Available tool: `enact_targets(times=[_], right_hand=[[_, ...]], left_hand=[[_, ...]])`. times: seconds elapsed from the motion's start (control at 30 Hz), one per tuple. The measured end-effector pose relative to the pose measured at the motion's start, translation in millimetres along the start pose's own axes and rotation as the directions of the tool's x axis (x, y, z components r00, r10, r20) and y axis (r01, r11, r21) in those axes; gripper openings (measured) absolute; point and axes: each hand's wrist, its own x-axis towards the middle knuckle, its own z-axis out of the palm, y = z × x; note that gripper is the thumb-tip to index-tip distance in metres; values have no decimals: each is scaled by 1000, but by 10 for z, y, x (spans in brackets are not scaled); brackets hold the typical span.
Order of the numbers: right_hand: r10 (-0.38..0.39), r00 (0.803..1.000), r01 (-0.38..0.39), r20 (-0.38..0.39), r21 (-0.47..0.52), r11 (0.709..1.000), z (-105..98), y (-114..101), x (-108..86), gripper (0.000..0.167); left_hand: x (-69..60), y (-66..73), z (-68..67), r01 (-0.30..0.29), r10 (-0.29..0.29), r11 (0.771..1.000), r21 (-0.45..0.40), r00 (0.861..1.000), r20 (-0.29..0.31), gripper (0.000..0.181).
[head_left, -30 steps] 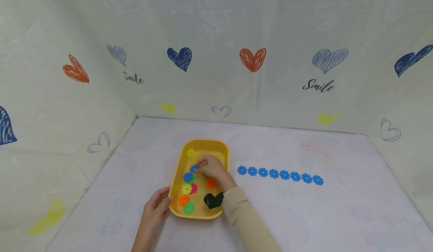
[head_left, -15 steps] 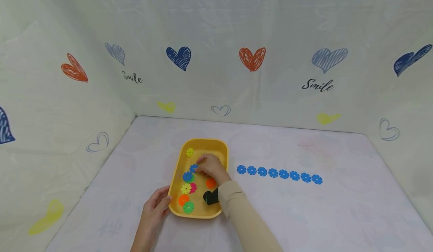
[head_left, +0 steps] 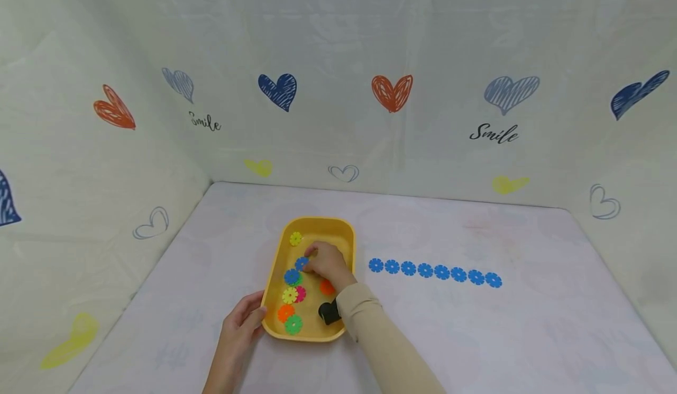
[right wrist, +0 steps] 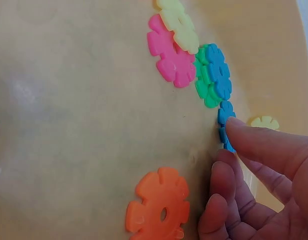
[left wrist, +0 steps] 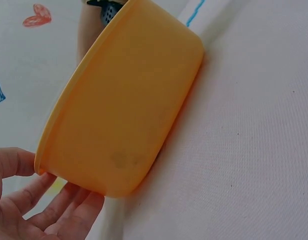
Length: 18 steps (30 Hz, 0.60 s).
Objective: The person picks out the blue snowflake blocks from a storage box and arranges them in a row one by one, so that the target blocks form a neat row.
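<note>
My left hand (head_left: 240,320) grips the near left corner of a yellow plastic tray (head_left: 272,288). In the left wrist view the thumb lies at the tray's rim and the fingers (left wrist: 59,210) touch its outer wall. Inside the tray, my right hand (head_left: 327,263) pinches a blue notched snowflake disc (right wrist: 225,125) between thumb and fingers. Touching that disc is another blue disc (right wrist: 219,71), which overlaps a green one (right wrist: 206,82). An orange disc (right wrist: 161,207) lies nearer the wrist. A pink disc (right wrist: 169,55) sits partly under a yellow one (right wrist: 179,22).
Several blue discs (head_left: 425,270) form a row on the white table to the tray's right. More loose discs lie in the tray, including a green one (head_left: 293,324) and a yellow one (head_left: 296,239). A heart-printed curtain (head_left: 338,59) stands behind the table.
The right hand stays over the same blue disc, its fingers closing in slightly around it. The left hand and tray hold their place; the whole view shifts slightly.
</note>
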Motion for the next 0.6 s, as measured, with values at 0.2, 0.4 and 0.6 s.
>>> enact_targets(times=[0.2,0.4,0.6], right_hand=[[-22,1000,22,0,-86,996,7,-6,3,27],[-46,999,48,15,-151,987,3,-15,2,27],[-48,998,55,42,-159,986,-4,-6,-1,27]], left_hand=[[2,4,2,3,-3,1000,7,1000,-10,42],[11,1,-4,6,-6,1000,10,1000,-11,42],[19,-6,-8,5,-5,1000,6,1000,-4,42]])
